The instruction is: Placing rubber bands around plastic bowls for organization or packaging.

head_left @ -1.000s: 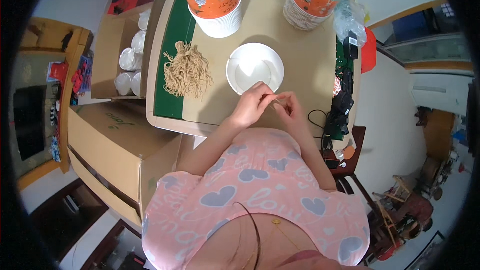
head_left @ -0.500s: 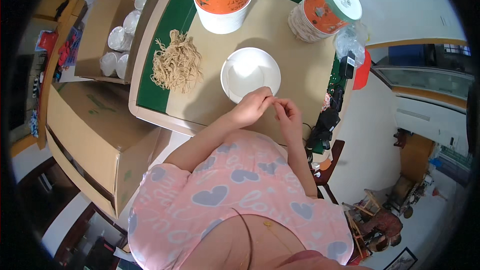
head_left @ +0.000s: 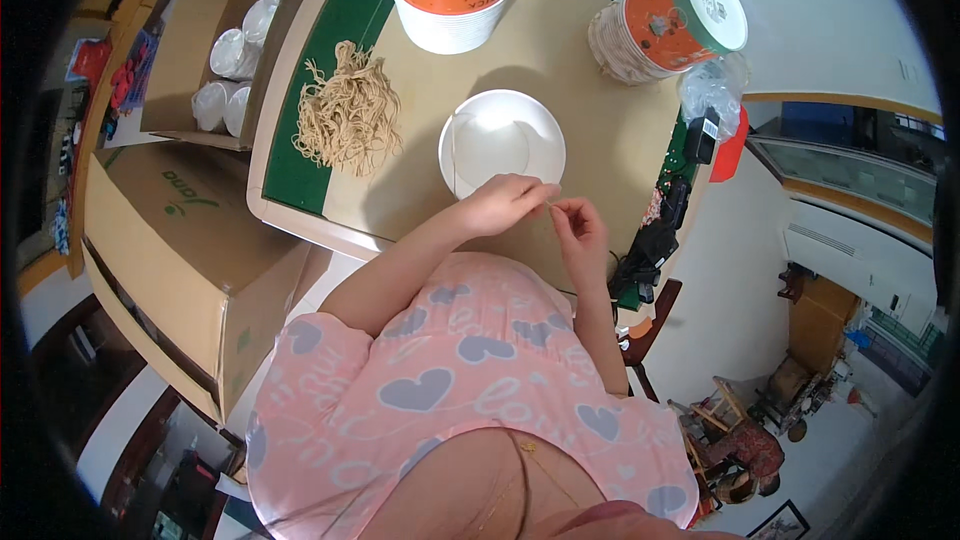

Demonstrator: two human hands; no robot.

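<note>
A white paper tub point(head_left: 530, 140) stands on the table in front of me, its open mouth facing up. A thin tan cord point(head_left: 455, 155) runs down its left side towards my left hand point(head_left: 505, 205), which is closed in a pinch at the near rim. Just right of it, my right hand point(head_left: 580, 228) pinches with thumb and forefinger. The fingertips of both hands nearly meet, with a bit of cord between them, though it is too small to see clearly. A loose heap of tan cords point(head_left: 348, 112) lies at the left.
Nested tubs with an orange and green print point(head_left: 455, 20) stand at the back; another such stack point(head_left: 670, 25) leans at the right, near a clear plastic bag point(head_left: 712, 88). Black power adapters point(head_left: 650, 250) line the right edge. Cardboard boxes point(head_left: 165, 250) stand left. A person point(head_left: 750, 450) is far right.
The fingertips of my two hands have drawn slightly apart. The view has shifted a little; the tub and the cord heap stay in place.
</note>
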